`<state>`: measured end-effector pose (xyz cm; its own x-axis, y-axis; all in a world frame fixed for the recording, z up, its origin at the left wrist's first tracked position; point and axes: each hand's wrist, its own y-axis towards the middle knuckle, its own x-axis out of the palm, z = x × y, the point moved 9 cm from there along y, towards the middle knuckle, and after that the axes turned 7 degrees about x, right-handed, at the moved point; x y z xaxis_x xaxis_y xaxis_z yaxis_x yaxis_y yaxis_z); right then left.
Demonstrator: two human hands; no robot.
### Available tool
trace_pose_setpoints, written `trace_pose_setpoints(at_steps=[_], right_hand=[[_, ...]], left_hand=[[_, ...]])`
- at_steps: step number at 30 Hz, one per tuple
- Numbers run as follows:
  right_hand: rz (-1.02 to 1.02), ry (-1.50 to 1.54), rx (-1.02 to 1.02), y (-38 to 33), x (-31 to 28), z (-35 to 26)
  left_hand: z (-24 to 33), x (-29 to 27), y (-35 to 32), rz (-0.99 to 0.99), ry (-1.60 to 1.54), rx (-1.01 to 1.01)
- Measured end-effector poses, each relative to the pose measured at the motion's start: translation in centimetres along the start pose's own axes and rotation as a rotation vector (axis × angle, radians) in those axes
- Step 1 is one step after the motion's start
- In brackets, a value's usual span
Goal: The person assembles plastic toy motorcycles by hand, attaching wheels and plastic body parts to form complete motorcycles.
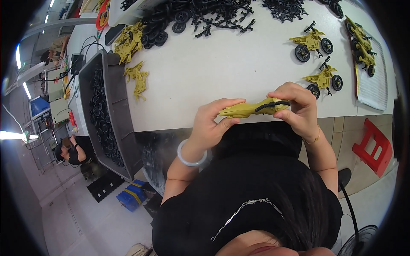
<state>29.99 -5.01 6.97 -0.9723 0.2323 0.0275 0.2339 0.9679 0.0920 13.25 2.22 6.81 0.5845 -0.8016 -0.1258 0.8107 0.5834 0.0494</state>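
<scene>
Between my two hands, above the table's near edge, is a yellow-green toy motorcycle body (245,110) with a black handlebar (272,105) across its right end. My left hand (212,119) pinches the body's left end between thumb and fingers. At the right end, my right hand (299,109) grips the body beside the handlebar. Its fingers partly cover that end, so I cannot tell whether a wheel is there. To the right stand two toy motorcycles with black wheels and handlebars, one farther (308,42) and one nearer (320,80).
Black wheels (181,17) and black handlebars (222,19) lie heaped at the back. Loose yellow-green bodies (137,79) lie at the left, beside a grey bin (121,106) of black wheels. A tray (371,91) at right holds more motorcycles. A red stool (373,147) stands below.
</scene>
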Motion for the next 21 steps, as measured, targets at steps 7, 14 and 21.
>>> trace_pose_setpoints(at_steps=[7,14,21], right_hand=[[-0.01,0.085,-0.011,-1.3,-0.4,1.3],[-0.041,0.067,0.153,-1.8,-1.8,3.3],[0.207,0.191,0.226,-4.1,-11.1,1.8]], left_hand=[[2.6,0.9,0.6,0.058,0.162,0.205],[1.6,2.2,0.3,-0.016,0.353,0.148],[2.6,4.6,2.1,0.023,0.243,0.188]])
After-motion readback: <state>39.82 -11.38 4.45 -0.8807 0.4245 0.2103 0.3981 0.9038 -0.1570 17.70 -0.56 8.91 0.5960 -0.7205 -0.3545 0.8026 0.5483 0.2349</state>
